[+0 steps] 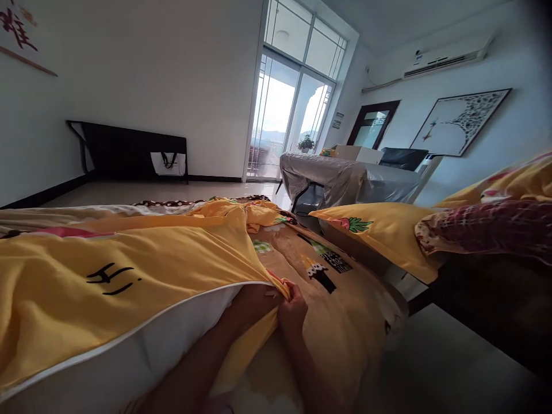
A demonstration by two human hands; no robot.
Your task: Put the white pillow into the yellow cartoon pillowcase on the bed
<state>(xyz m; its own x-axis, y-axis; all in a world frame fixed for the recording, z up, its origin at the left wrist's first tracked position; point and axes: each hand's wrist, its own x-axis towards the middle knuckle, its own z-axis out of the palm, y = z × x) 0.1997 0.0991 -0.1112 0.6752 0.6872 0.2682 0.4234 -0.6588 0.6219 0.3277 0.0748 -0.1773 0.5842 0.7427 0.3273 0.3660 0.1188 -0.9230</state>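
Far left of the hands, high on the wall: scroll [19, 29] with red characters. Below it and to its right, beyond the hands, a black frame [129, 149] stood against the wall, with 1 white bag [175, 165] in front of its right end.

The yellow cover [181, 259] spread from the far left up to both hands; black line marks were printed on its face. Its pale-edged opening faced the wearer, and a white layer [146, 345] showed beneath, left of the left forearm.

Left hand [264, 298]: reached in under the cover's edge, just left of the right hand. Mostly hidden by cloth and shadow; could not tell whether it was grasping.

Right hand [294, 307]: fist closed on a bunched edge of the cover, thumb side up.

Right of the right hand lay a tan sheet [353, 305] with dark printed blocks. Beyond both hands, a plastic-draped table [336, 172] stood near glass doors [276, 115].

Farther right: a yellow pillow [388, 230] with a pineapple print, touching a maroon patterned cloth [495, 230].
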